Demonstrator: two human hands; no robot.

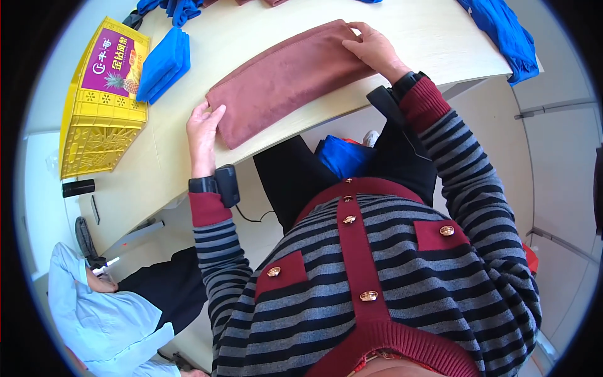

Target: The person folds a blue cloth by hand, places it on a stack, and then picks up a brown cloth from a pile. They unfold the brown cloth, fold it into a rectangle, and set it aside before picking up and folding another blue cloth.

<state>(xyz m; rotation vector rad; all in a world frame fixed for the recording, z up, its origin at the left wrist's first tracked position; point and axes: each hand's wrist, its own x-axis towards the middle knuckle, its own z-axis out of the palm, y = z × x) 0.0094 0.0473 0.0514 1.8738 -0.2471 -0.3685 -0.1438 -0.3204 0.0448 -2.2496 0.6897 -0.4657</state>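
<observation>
A folded cloth (286, 78) of dusty reddish brown is seen on a pale cream table (433, 31). Bright blue folded cloths (164, 63) are stacked beside a yellow crate (94, 135), which carries a purple and yellow box (116, 56). The sleeves are striped grey and black with dark red cuffs. A blue cloth (505, 34), possibly darker, is draped at the table's far edge.

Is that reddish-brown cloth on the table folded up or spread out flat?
Folded. The reddish-brown cloth lies as a neat, thick, long rectangle with doubled edges, the left hand and the right hand pressing its two ends.
</observation>
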